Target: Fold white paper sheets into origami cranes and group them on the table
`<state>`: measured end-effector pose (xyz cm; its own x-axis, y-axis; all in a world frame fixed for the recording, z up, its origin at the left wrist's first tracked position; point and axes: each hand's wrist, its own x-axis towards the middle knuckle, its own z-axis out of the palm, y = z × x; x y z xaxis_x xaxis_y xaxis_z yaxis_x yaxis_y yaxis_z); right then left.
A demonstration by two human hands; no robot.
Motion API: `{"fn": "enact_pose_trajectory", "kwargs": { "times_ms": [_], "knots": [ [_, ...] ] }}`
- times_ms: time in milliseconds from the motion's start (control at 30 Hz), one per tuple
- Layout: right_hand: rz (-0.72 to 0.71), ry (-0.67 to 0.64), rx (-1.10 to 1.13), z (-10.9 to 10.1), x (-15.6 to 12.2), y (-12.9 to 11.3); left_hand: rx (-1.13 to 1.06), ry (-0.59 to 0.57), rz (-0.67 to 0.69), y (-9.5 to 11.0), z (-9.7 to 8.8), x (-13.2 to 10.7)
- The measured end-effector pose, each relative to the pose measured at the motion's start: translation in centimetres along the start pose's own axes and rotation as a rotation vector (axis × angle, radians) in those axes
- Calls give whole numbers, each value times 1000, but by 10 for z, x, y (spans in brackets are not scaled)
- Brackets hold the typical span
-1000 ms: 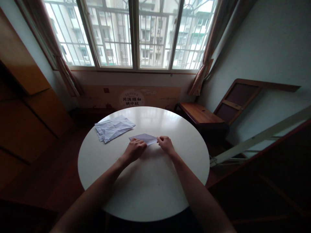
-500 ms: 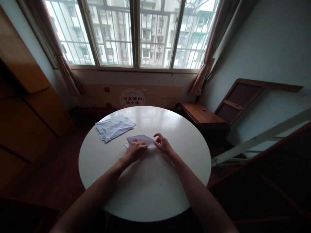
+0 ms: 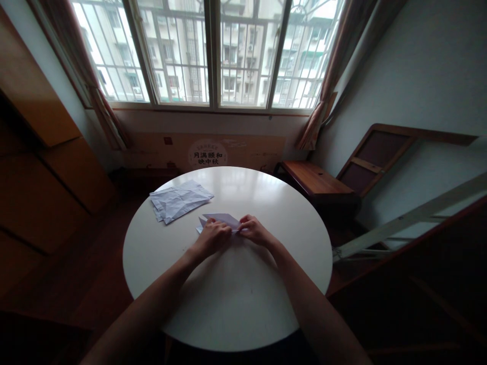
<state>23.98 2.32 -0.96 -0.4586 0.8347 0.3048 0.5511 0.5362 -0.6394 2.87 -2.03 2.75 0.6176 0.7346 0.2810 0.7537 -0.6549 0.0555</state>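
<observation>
A folded sheet of white paper (image 3: 224,218) lies near the middle of the round white table, with pointed flaps raised at its left end. My left hand (image 3: 216,234) is closed over its near left part, fingers curled on the fold. At the paper's right end my right hand (image 3: 254,229) pinches the edge between thumb and fingers. The two hands are close together, a small gap between them. Parts of the paper are hidden under both hands.
A stack of creased paper sheets (image 3: 182,200) lies at the table's back left. The round table (image 3: 228,304) has a wooden bench (image 3: 315,177) behind it to the right. A pale metal frame (image 3: 411,215) leans at the right.
My right hand has closed its fingers on the paper's right end and shifted slightly left. The flaps at the left end stand a little more apart.
</observation>
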Motion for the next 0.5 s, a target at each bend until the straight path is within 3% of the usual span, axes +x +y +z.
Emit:
{"fn": "enact_pose_trajectory", "kwargs": {
  "times_ms": [200, 500],
  "knots": [
    [32, 11, -11, 0, 0, 1, -95, 4, -63, -6, 5, 1],
    [88, -74, -75, -2, -2, -9, -181, -18, -19, -7, 11, 0]
  ]
}}
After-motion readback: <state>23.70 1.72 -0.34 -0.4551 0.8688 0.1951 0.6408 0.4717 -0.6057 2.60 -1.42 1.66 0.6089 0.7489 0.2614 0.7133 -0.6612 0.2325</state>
